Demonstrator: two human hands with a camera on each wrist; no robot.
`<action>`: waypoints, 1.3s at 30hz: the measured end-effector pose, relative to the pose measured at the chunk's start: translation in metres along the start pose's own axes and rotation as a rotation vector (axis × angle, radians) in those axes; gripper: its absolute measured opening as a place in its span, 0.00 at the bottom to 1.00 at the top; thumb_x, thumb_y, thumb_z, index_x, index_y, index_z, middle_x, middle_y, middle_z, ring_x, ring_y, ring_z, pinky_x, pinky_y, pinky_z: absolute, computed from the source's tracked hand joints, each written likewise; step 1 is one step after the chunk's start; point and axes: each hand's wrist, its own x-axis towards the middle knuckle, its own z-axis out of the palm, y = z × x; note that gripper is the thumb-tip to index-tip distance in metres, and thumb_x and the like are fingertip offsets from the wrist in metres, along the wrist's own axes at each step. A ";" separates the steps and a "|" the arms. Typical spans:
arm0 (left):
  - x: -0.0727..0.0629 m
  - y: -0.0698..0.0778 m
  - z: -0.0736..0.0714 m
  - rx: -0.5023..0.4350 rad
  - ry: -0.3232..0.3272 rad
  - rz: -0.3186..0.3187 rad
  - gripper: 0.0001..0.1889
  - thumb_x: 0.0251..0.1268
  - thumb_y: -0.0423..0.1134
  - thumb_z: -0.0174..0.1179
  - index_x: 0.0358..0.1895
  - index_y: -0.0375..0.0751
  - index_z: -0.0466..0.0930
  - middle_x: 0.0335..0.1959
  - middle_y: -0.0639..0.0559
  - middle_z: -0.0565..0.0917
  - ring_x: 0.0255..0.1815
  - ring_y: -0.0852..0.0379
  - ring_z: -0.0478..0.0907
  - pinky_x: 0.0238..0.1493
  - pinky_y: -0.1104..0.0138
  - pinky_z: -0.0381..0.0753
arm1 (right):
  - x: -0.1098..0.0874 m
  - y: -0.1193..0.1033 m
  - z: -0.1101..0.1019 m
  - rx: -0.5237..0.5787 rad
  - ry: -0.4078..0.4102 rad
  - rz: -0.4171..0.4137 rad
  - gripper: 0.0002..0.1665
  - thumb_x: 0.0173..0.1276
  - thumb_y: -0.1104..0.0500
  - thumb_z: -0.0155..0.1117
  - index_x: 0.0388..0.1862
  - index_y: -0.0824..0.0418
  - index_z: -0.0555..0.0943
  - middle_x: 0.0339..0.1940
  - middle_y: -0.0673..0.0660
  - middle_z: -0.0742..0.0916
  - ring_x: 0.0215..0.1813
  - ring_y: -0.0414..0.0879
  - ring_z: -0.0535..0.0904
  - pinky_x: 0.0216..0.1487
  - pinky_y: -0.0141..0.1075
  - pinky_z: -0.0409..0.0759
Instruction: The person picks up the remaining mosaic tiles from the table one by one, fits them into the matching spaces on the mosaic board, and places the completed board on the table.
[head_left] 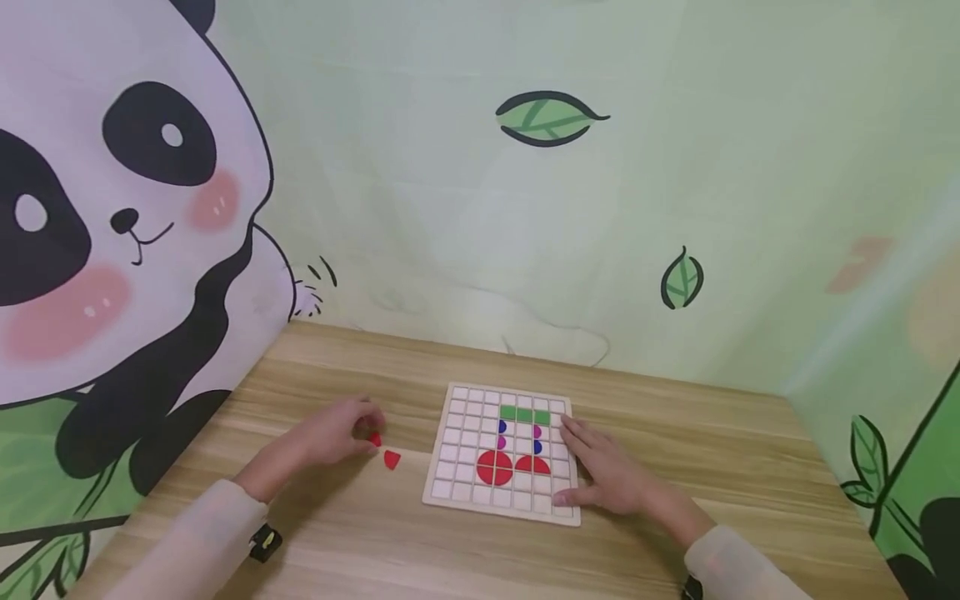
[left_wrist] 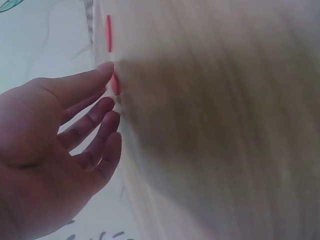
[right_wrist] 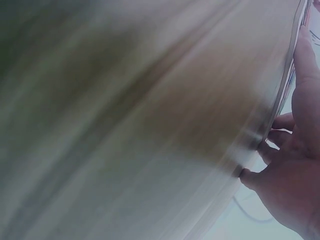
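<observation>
A white grid board (head_left: pixel 459 492) lies on the table with flat coloured pieces in its cells. Three green squares (head_left: pixel 525 414) form a row, with blue and magenta half-round pieces below. A red circle (head_left: pixel 495 468) of quarter pieces and a red half circle (head_left: pixel 532 466) sit lower. Left of the board, my left hand (head_left: pixel 347 429) has its thumb and bent fingers around a small red quarter piece (left_wrist: pixel 116 84) at the tabletop. Another red quarter piece (head_left: pixel 392 459) lies beside it. My right hand (head_left: pixel 611 471) rests with extended fingers on the board's right edge.
The wood-grain table (head_left: pixel 360 533) meets a green backdrop (head_left: pixel 420 208) along its back edge. A large panda is printed at the left, with leaves elsewhere. A black wrist strap (head_left: pixel 266 542) shows at the left sleeve.
</observation>
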 end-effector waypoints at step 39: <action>0.002 -0.001 0.004 -0.076 -0.011 -0.088 0.08 0.64 0.31 0.75 0.36 0.42 0.82 0.30 0.58 0.82 0.34 0.62 0.77 0.39 0.66 0.79 | 0.000 -0.001 0.001 -0.011 0.004 0.014 0.69 0.63 0.21 0.65 0.88 0.60 0.54 0.89 0.58 0.54 0.88 0.60 0.47 0.82 0.62 0.52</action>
